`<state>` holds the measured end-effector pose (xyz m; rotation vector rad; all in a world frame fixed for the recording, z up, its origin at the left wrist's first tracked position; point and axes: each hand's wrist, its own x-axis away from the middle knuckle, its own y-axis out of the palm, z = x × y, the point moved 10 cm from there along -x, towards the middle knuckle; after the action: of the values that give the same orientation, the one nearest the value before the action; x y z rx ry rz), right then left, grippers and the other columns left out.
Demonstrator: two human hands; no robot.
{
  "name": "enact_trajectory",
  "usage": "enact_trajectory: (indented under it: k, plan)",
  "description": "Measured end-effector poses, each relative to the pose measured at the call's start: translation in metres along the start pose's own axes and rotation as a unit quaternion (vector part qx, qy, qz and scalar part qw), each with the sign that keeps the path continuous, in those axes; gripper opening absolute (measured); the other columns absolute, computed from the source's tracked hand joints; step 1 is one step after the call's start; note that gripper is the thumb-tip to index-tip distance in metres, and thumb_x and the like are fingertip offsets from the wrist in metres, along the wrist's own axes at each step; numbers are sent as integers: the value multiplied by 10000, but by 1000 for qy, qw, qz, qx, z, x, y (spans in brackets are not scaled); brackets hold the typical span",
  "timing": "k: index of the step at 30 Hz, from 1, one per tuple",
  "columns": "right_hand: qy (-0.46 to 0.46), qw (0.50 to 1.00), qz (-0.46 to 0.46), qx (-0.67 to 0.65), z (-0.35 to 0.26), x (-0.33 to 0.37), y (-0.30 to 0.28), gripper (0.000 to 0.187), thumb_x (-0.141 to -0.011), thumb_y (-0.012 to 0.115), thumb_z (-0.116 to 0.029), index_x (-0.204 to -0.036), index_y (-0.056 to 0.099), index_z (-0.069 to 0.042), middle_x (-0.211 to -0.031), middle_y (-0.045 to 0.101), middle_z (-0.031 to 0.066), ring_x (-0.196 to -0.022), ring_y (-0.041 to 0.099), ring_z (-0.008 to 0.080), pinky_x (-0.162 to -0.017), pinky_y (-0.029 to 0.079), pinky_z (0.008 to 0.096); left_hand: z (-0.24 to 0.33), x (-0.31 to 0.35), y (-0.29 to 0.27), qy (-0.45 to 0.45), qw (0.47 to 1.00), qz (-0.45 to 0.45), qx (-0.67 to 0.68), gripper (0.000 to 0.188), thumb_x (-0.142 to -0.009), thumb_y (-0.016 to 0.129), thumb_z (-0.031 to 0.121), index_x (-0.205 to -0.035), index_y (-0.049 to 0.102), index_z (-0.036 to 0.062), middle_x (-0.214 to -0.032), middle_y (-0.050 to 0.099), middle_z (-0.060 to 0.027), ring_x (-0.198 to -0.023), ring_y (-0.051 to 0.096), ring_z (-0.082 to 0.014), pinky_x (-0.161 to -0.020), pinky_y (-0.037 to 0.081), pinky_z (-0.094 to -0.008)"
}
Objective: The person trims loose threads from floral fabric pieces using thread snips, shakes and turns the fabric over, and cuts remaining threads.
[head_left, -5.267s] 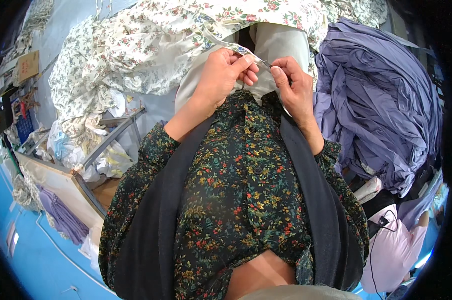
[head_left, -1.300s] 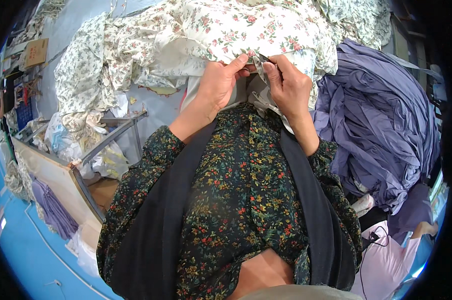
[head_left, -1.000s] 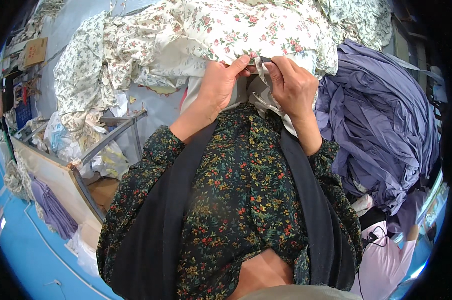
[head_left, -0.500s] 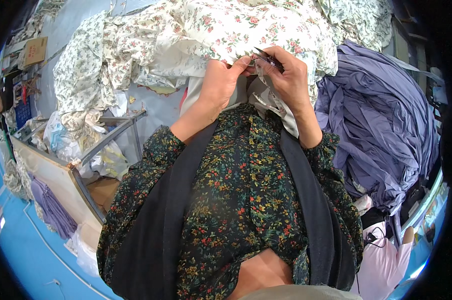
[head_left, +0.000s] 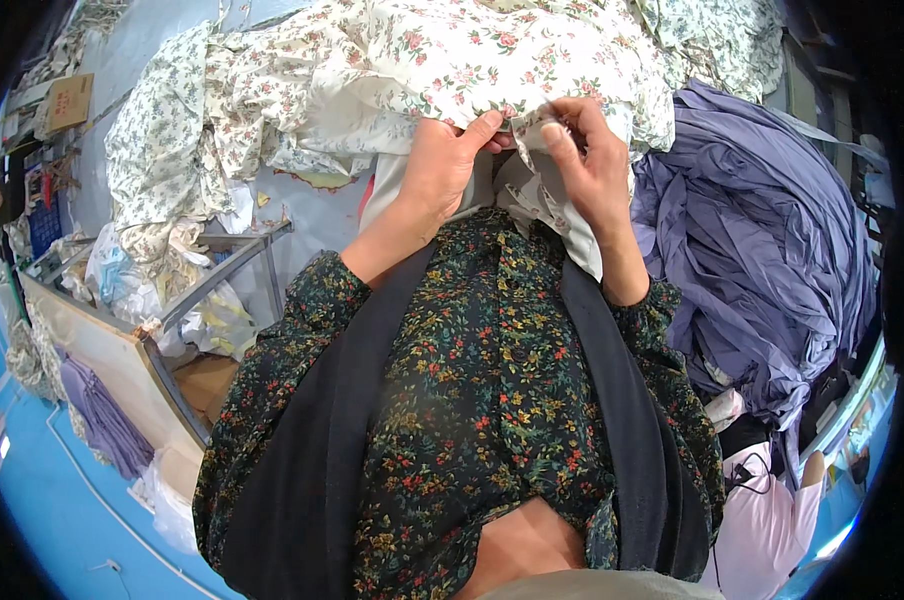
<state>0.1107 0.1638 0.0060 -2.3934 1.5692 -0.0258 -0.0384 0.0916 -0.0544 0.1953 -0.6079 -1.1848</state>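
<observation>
White floral cloth with red roses lies heaped on the work surface before me. My left hand pinches its near edge between thumb and fingers. Just to the right, my right hand is raised with fingers curled round dark thread snips, mostly hidden by the fingers. A narrow patterned fabric strip hangs between the hands and trails down over pale grey cloth on my lap. Whether the right fingers touch the strip is unclear.
A big pile of purple-grey cloth stands close on my right. To the left are a metal-framed bin with scraps and plastic bags, and a cardboard box. A person in pink is at the lower right.
My right hand has drawn slightly right and turned, so the dark snips that pointed at the cloth edge are now mostly hidden. The left hand keeps its pinch in the same place.
</observation>
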Motion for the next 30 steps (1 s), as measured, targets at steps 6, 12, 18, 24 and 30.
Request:
enact_trajectory:
  k: [6,12,18,24,30]
  plan:
    - [-90,967,-31,236,-29,4,10,174,-857,697,-225,-944,642,-85,-685,619,92,-573,606,251,-524,444,335,1,2,-3,-9,1000,17,7,201,-925,662,113,-1057,684,-37,-991,710,-66,-841,651,-122,-719,485,-263]
    - [-160,951,-24,264,-40,0,8,175,-829,722,-230,-922,655,-99,-696,632,79,-582,608,278,-516,443,358,0,2,0,-14,1000,4,-7,194,-926,663,115,-1036,693,-42,-989,710,-69,-842,652,-129,-719,480,-263]
    - [-57,982,-34,179,-16,4,-1,195,-903,685,-235,-922,678,-41,-664,620,23,-561,535,105,-536,425,260,4,3,-3,-16,1000,12,4,223,-931,662,141,-1012,688,-65,-930,712,-75,-790,642,-121,-684,481,-267]
    - [337,872,-284,-212,32,54,34,194,-904,677,-147,-1041,694,-12,-897,677,0,-799,580,60,-749,461,222,39,33,22,-40,884,-138,-445,191,-849,733,178,-980,699,42,-777,666,-52,-690,614,-166,-634,461,-311]
    - [205,875,-127,-420,5,15,10,309,-946,604,-160,-1211,614,-3,-769,592,-31,-660,480,35,-614,391,204,87,10,48,375,734,-44,-564,204,-811,699,92,-1005,690,29,-803,634,-96,-761,614,-273,-783,465,-348]
